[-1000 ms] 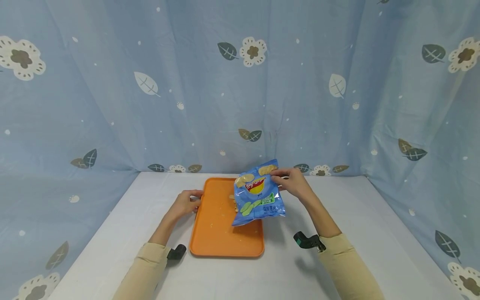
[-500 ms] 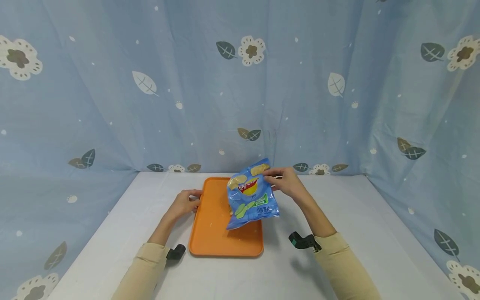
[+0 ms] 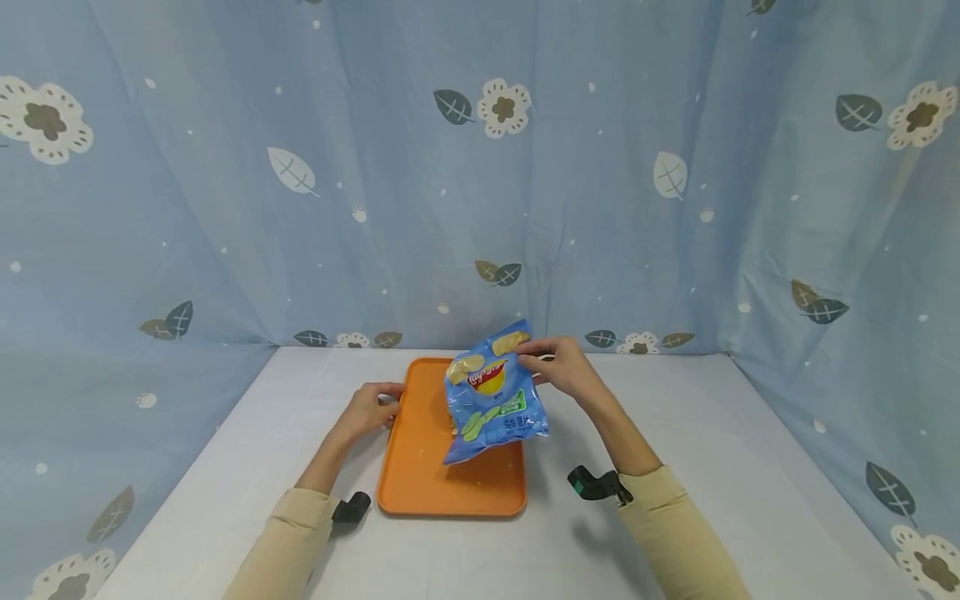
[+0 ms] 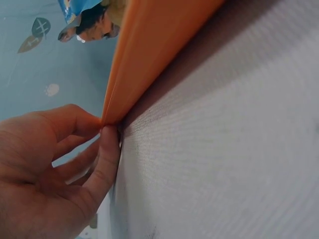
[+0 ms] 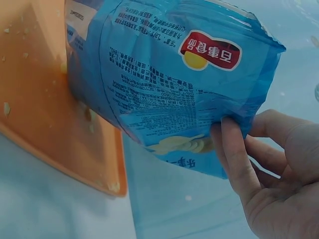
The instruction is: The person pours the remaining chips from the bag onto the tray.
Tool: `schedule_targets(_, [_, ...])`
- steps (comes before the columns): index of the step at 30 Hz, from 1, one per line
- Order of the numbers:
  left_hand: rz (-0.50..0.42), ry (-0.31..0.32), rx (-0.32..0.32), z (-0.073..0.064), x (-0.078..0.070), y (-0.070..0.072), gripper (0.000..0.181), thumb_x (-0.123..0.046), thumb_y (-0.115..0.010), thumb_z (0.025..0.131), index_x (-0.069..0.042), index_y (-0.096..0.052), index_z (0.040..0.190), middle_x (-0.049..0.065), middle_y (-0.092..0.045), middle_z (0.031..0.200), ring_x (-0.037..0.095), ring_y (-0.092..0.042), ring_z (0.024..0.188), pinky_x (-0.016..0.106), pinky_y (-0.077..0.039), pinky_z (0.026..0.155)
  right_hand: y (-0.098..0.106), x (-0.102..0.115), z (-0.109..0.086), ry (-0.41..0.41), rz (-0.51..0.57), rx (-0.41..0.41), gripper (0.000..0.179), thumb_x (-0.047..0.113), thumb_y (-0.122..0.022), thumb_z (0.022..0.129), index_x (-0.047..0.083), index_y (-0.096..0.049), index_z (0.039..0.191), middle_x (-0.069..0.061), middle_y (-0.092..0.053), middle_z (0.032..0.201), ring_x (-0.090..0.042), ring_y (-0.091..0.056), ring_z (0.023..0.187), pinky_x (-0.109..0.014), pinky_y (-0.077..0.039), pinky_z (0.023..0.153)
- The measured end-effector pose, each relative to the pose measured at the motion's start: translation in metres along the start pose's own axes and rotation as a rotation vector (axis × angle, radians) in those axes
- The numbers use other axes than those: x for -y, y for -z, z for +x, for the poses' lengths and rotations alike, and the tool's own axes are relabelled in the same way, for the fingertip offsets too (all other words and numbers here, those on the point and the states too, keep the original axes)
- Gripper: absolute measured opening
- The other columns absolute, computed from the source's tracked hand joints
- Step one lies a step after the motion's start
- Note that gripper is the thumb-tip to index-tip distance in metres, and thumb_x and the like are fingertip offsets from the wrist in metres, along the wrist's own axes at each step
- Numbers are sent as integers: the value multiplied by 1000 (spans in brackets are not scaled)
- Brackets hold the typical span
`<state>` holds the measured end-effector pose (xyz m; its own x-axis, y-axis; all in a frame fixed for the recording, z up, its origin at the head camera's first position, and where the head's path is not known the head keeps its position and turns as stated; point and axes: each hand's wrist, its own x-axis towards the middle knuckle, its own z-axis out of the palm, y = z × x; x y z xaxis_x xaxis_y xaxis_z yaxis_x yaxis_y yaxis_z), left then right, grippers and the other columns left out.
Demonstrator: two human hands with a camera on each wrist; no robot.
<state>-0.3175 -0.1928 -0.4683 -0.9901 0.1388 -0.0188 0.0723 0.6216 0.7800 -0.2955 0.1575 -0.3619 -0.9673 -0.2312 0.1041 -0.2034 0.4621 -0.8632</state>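
Observation:
A blue bag of potato chips [image 3: 495, 392] hangs tilted over the orange tray [image 3: 420, 492]. My right hand [image 3: 558, 364] pinches the bag near its upper right side; in the right wrist view, thumb and fingers lie on either face of the chip bag [image 5: 164, 79]. On the tray's far left side my left hand [image 3: 369, 408] grips the rim. Up close in the left wrist view, the left hand [image 4: 65, 164] pinches the tray edge [image 4: 134, 74] between thumb and fingers. Chip pieces [image 3: 453, 425] peek out beside the bag, which hides the rest. Crumbs [image 5: 7, 108] dot the tray.
A white-covered table [image 3: 645, 417] carries the tray. Behind it hangs a blue curtain [image 3: 405, 208] with leaves and flowers. Dark wrist cameras sit on both forearms, the left one [image 3: 351, 507] close to the tray's lower left corner.
My right hand has moved left with the chip bag, and the bag's lower end has dipped a little. The left hand and the tray stay where they were.

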Motion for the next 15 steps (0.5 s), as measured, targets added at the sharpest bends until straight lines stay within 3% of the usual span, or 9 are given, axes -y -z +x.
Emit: schedule_targets(15, [-16,5,2,1,1,-1,45,-4,-59,89,-2,-59,134,20,-64,127,14,-67,81,27,-57,63,6,13,0,47,-59,11,32,21,-66,94,3,-69,120,-19,-67,119,-23,-69,89,-31,-61,73])
